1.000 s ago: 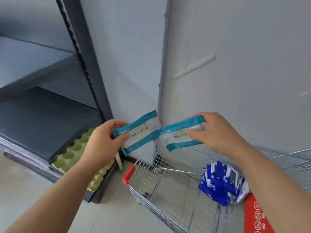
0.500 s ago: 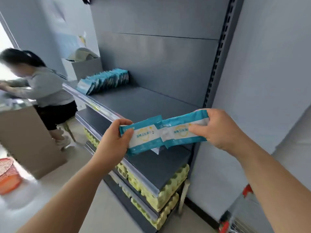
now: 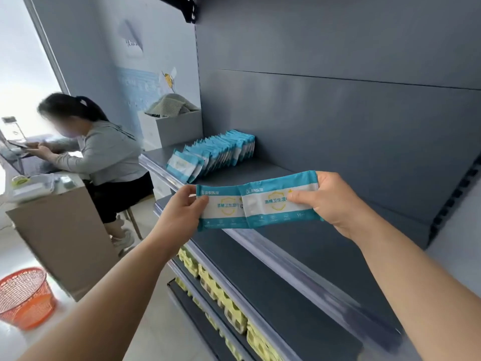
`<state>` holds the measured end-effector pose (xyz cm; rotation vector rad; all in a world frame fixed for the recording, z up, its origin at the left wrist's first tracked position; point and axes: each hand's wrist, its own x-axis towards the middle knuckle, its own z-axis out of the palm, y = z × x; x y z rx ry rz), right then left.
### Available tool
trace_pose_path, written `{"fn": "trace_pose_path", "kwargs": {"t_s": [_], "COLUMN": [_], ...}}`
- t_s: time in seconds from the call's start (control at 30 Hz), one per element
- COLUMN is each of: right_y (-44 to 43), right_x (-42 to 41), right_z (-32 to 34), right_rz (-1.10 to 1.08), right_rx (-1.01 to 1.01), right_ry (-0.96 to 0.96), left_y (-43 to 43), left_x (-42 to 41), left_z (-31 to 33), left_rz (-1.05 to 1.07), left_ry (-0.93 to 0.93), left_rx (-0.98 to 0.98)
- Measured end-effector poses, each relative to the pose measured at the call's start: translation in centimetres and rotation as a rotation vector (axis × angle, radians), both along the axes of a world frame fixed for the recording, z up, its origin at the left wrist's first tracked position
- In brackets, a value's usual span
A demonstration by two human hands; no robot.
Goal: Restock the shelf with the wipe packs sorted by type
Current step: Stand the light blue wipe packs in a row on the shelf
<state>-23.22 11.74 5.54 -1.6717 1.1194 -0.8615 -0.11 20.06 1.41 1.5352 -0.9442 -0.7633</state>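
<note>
**A:** What does each grip have now?

**B:** The left grip (image 3: 182, 212) pinches the left end of one teal-and-white wipe pack (image 3: 223, 208), with the thumb on the front and the fingers behind. The right grip (image 3: 330, 201) pinches the right end of a second pack (image 3: 270, 201) in the same way. The two packs meet at their inner ends in the centre of the frame. They are in the air, just in front of the shelf (image 3: 263, 171).

**A:** How will they handle?

**B:** I think they are light and soft. Each one is a flat pouch in a smooth film wrapper, so it may slip under a weak pinch. They do not look fragile. An end pinch is enough for carrying. To stand a pack upright, a hold across the middle seems safer to me.

**A:** And where do they belong?

**B:** A row of packs (image 3: 216, 155) stands on that shelf, above and left of the centre, each pack leaning on the next. The colours match, so I judge they are the same type. The shelf is bare to the right of the row. Yellow egg trays (image 3: 234, 313) lie on the lower shelves.
</note>
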Motion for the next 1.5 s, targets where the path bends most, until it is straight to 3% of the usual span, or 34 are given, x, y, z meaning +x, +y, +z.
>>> {"fn": "trace_pose_path", "kwargs": {"t_s": [0.43, 0.7, 0.97, 1.13, 1.37, 1.43, 1.5], "right_y": [-12.6, -15.0, -14.1, -13.5, -14.4, -14.4, -14.3], "right_x": [12.5, 21.2, 29.3, 32.0, 34.7, 35.5, 36.0], "right_z": [0.1, -1.6, -3.5, -5.2, -6.6, -7.2, -7.9], "right_rz": [-0.009, -0.120, -0.297, -0.438, -0.602, -0.621, -0.637], "right_rx": [0.106, 0.158, 0.247, 0.229, 0.055, -0.003, -0.054], "right_ry": [-0.077, -0.156, -0.306, -0.228, -0.030, 0.043, 0.105], "left_y": [-13.6, -19.7, -24.8, -27.3, -28.8, -28.5, -27.8], "left_x": [14.4, 25.6, 32.0, 32.0, 32.0, 32.6, 33.0], "left_z": [-0.9, -1.1, -2.8, -3.7, -3.8, -4.2, -4.3], "left_rz": [-0.104, -0.323, -0.555, -0.536, -0.546, -0.582, -0.645], "left_ry": [-0.025, -0.010, -0.283, -0.333, -0.339, -0.282, -0.106], "left_rx": [0.021, 0.073, 0.147, 0.084, 0.063, 0.068, 0.091]}}
